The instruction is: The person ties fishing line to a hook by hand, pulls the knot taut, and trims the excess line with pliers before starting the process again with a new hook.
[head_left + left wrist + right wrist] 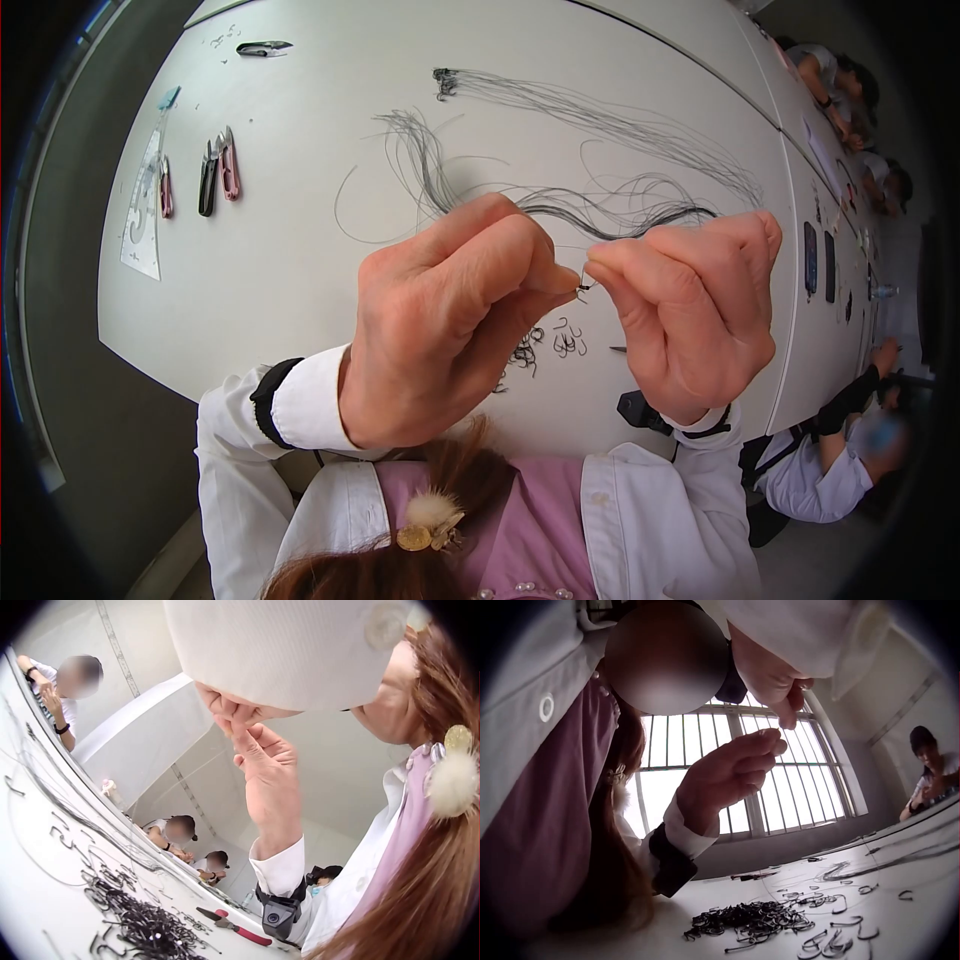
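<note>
In the head view the left hand (pixel 455 315) pinches a small dark hook (pixel 582 289) between thumb and forefinger. Close beside it, the right hand (pixel 690 305) pinches a thin line near the hook, its other fingers curled. The fingertips of both hands nearly meet above the table. Below them lie loose dark hooks (pixel 568 340), partly hidden by the left hand. A large pile of hooks (pixel 750 919) shows in the right wrist view. Behind the hands, a bundle of dark lines (pixel 560 212) stretches across the table.
Hooks with long lines (pixel 445 82) lie at the back of the table (pixel 300 130). To the left are black snips (pixel 208 180), pink snips (pixel 230 165), a clear set square (pixel 142 225) and another snip (pixel 264 48). Red-handled pliers (pixel 244 930) lie near the pile. Other people sit at the right.
</note>
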`<state>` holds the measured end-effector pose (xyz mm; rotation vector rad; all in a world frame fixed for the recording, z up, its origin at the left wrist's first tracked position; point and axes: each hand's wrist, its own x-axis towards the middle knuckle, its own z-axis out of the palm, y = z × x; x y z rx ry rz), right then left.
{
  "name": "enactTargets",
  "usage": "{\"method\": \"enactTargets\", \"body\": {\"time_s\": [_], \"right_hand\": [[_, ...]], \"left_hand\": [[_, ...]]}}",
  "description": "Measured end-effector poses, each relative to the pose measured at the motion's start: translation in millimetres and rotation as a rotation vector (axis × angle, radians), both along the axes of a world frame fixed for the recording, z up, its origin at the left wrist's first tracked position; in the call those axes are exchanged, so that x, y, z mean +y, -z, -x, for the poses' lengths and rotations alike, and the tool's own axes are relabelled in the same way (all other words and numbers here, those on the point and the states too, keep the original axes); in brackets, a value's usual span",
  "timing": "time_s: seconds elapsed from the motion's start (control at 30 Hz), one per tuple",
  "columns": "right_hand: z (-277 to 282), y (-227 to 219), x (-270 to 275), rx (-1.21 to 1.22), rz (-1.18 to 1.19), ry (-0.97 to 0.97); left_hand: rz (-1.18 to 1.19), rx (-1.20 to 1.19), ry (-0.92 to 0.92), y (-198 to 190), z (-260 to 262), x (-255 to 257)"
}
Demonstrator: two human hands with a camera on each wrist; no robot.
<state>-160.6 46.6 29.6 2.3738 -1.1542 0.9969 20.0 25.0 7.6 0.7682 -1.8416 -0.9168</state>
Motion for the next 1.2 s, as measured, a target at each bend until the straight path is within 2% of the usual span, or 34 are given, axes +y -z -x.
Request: {"method": "enactTargets", "body": {"time_s": [0.13, 0.2, 0.23, 0.3, 0.33, 0.43, 0.5, 0.53, 0.6, 0.63, 0.7, 0.9, 1.03, 1.2], "right_hand": [[-1, -2, -5, -0.078, -0.153, -0.021], [1, 2, -7, -0.262, -0.417, -0.057], [1, 6, -8, -0.261, -0.415, -0.057], [-2, 14, -10, -0.593, -0.659, -0.111], [-3, 15, -10, -0.592, -0.659, -0.112], [-8, 16, -8, -0.556, -0.628, -0.098], [-9, 17, -5, -0.259, -0.302, -0.031], [-10, 18, -4, -0.258, -0.304, -0.033], [-10, 21, -1, -0.041, -0.016, 0.018], [-10, 21, 2, -0.040, -0.016, 0.015], [-10, 19, 7, 0.126, 0.102, 0.081], [-18, 16, 14, 0.154, 0.137, 0.156], [-16, 5, 14, 0.254, 0.175, 0.116], [-20, 2, 17, 0.201, 0.171, 0.179]], "left_hand": [[-0.070, 0.017, 0.042, 0, -3, -1], [-0.107, 0.000, 0.038, -2, -5, -1], [-0.143, -0.018, 0.033, -2, -5, -1], [-0.190, 0.019, 0.027, -2, -4, 0], [-0.241, 0.055, 0.022, -2, -4, 0], [-0.238, 0.088, 0.008, 2, -4, -2], [-0.233, 0.088, 0.000, 3, -5, -2], [-0.227, 0.088, -0.004, 3, -5, -3], [-0.205, 0.098, -0.024, 4, -3, -3], [-0.182, 0.107, -0.042, 5, -2, -3], [-0.122, 0.080, -0.055, 4, -2, -4], [0.022, 0.036, -0.101, 6, 0, -5], [0.096, -0.012, -0.129, 7, 0, -4], [0.074, -0.047, -0.099, 4, -1, -3]]}}
